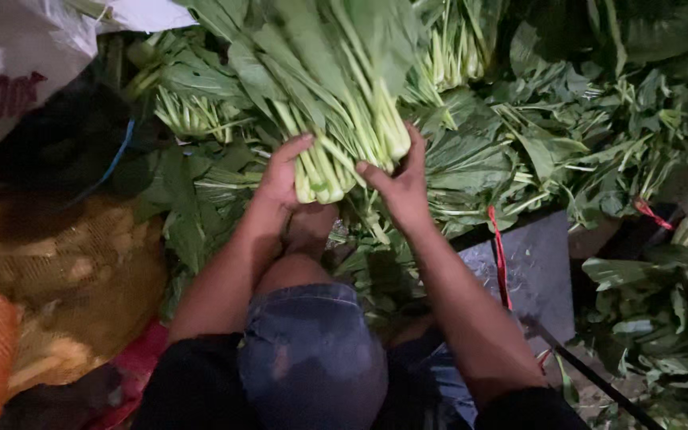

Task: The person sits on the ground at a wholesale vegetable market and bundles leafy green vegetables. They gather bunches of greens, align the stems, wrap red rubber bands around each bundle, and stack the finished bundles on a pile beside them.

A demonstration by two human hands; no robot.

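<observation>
Hands meet around a bundle of leafy greens (336, 87), held up over a heap of loose greens (535, 135) that fills the ground ahead. The left hand (284, 171) comes up from a bare forearm, wrist bent back, fingers curled closed against the left side of the pale cut stems, thumb up along them. The right hand (400, 183) mirrors it from the other side, palm turned inward, fingers wrapped behind the stem ends and thumb pressed at the front, so both hands grip the bundle at its base with the leaves fanning away toward the top edge of the view. Both forearms angle inward from the lower corners, elbows wide, over a bent knee in dark blue shorts (312, 350). A mesh sack of yellowish produce (65, 279) lies at the left edge, a white printed bag (17, 56) in the upper left corner. A red tie (500, 255) hangs by a grey slab (539, 271) to the right of the right forearm.
</observation>
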